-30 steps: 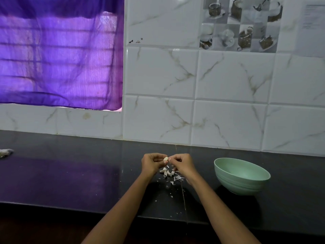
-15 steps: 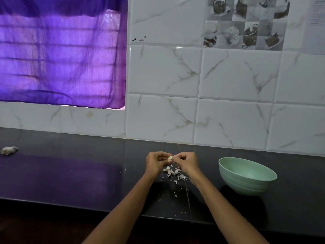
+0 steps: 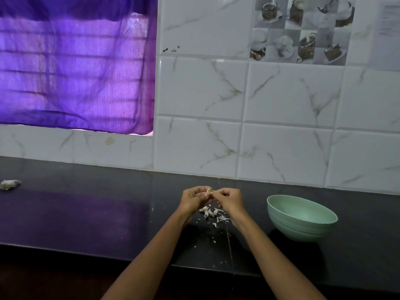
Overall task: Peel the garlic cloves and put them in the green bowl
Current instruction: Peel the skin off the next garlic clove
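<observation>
A small pale garlic clove is pinched between the fingertips of both hands, just above the dark counter. My left hand grips it from the left and my right hand from the right. Under the hands lies a small heap of white garlic skins and bits. The green bowl stands on the counter to the right of my right hand; its inside looks bare from here.
The black counter runs along a white marble-tiled wall. A pale lump, maybe a garlic bulb, lies at the far left. A purple curtain covers the window. The counter's front edge is near me.
Both hands stay together on the clove, with small finger shifts. The view has drifted slightly, so the bowl and hands sit a little differently in frame.
</observation>
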